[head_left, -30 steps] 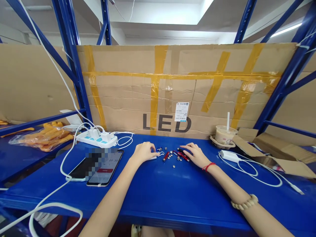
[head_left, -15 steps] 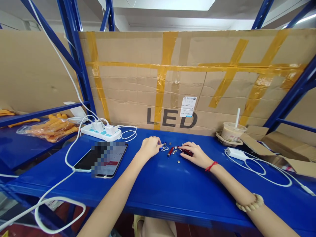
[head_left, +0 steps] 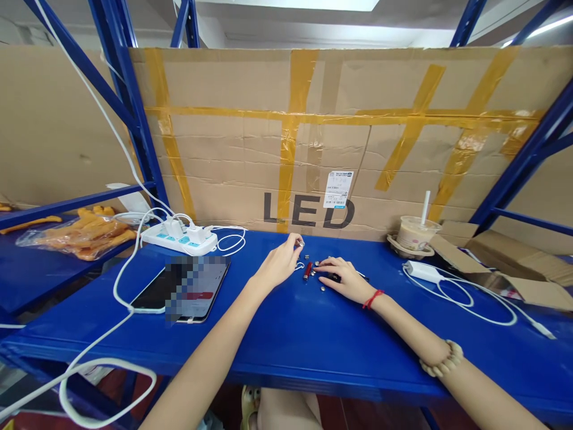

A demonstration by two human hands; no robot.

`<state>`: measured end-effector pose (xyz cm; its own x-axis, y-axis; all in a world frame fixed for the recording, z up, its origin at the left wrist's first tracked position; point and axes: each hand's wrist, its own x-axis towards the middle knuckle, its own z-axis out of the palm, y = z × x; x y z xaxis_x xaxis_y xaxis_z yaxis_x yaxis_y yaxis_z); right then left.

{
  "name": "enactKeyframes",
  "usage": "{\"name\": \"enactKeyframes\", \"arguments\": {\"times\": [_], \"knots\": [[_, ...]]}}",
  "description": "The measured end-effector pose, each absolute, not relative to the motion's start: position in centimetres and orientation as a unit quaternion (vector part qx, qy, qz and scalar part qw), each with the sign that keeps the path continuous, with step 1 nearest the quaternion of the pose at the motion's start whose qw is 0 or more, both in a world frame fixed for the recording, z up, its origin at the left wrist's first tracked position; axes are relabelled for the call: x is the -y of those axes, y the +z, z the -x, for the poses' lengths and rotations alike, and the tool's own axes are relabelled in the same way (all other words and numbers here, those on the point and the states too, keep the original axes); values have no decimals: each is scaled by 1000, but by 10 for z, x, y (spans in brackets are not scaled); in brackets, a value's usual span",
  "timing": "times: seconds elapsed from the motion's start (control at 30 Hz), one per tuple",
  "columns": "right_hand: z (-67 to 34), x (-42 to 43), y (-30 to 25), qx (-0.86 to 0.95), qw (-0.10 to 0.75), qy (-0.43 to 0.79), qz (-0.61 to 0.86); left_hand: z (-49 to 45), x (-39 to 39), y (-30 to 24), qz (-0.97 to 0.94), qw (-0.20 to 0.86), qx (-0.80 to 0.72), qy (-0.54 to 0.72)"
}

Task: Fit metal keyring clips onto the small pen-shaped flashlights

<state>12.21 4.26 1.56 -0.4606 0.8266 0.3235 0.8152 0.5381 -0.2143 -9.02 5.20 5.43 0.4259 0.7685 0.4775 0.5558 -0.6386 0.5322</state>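
Note:
My left hand [head_left: 282,261] is raised a little above the table, thumb and fingers pinched on a small round silver piece that looks like a button cell [head_left: 301,243]. My right hand [head_left: 344,279] lies low over the table with its fingers apart, the fingertips at a few small silver pieces [head_left: 317,263]. Under its palm sits a dark object, mostly hidden. Between the hands lies a small red metal tube [head_left: 308,270], with a silver clip [head_left: 299,266] beside my left hand. Another small round silver piece [head_left: 323,289] rests nearer to me.
Two phones [head_left: 206,289] and a white power strip [head_left: 179,239] with cables are on the left. To the right stand a drink cup with a straw [head_left: 416,233], a white adapter with its cable [head_left: 423,272] and an open cardboard box [head_left: 510,263]. A cardboard panel [head_left: 250,161] closes the back.
My left hand has lifted from the table, with the silver piece now showing in its fingers. My right hand's fingers have shifted slightly left over the small pieces. The view has moved slightly.

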Motion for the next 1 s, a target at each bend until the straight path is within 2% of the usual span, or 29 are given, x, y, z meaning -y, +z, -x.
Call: {"name": "enactKeyframes", "arguments": {"times": [0.4,0.67,0.73,0.9,1.0], "knots": [[-122,-44,15,857,245,8,454,82,-49,44,-865,137,-359,324],[-125,-45,18,866,243,30,436,72,-48,41,-885,67,-352,298],[-125,-43,21,847,288,3,447,71,-47,39,-886,70,-348,298],[-119,-37,28,758,484,6,436,67,-48,32,-884,147,-335,291],[-113,-34,28,766,511,28,387,64,-48,28,-877,205,-319,295]]}}
